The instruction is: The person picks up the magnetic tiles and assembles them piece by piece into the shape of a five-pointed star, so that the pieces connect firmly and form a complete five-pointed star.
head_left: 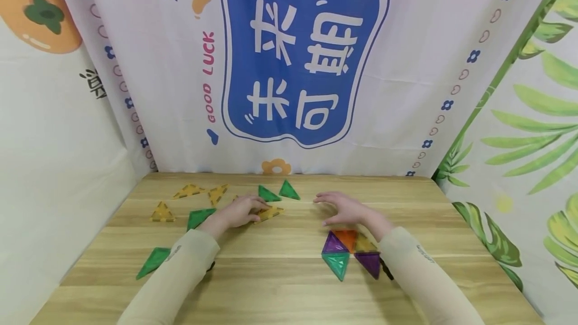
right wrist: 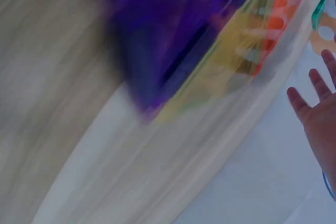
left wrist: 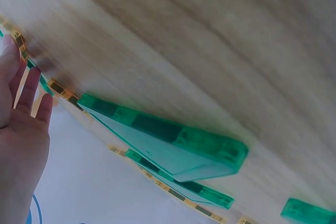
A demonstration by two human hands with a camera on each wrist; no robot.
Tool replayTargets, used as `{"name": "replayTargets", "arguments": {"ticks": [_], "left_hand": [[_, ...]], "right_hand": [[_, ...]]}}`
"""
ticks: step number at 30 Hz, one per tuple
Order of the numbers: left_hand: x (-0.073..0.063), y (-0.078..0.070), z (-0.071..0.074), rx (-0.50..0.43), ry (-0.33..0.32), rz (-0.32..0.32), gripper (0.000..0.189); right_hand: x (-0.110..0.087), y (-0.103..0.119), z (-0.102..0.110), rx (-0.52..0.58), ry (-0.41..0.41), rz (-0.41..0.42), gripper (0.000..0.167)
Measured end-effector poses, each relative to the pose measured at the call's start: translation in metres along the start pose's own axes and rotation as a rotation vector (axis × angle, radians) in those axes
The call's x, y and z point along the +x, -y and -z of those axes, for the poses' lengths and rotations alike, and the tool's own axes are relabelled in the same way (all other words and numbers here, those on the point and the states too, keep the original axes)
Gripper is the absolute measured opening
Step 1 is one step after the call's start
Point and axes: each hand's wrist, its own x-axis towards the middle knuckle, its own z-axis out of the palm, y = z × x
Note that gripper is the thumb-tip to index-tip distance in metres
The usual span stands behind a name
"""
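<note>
My left hand (head_left: 241, 210) is at the middle of the table, thumb and fingers at the left end of a yellow triangular magnetic tile (head_left: 272, 212), pinching it. In the left wrist view its other fingers (left wrist: 44, 111) are spread, near the row of tiles. My right hand (head_left: 345, 208) holds nothing, fingers apart, just beyond a joined group of triangular tiles. That group has an orange tile (head_left: 345, 239), a purple tile (head_left: 334, 243), a teal tile (head_left: 337, 264), a yellow tile (head_left: 365, 244) and a dark purple tile (head_left: 369, 264).
Two green triangles (head_left: 289, 190) lie beyond my left hand. Several yellow triangles (head_left: 162, 212) are at the far left. Another green tile (head_left: 199, 217) lies beside my left wrist, and a long green one (head_left: 153, 262) by the left forearm. A printed cloth (head_left: 180, 89) hangs behind the table.
</note>
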Motion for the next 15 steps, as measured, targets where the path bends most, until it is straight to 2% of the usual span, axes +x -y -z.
{"name": "replayTargets", "arguments": {"ticks": [9, 15], "left_hand": [[0.000, -0.001, 0.000, -0.021, 0.015, 0.020, 0.041], [0.001, 0.000, 0.000, -0.028, 0.018, 0.014, 0.041]], "right_hand": [[0.038, 0.013, -0.016, 0.043, -0.005, -0.097, 0.074], [0.056, 0.016, -0.029, -0.023, 0.002, -0.051, 0.076]]}}
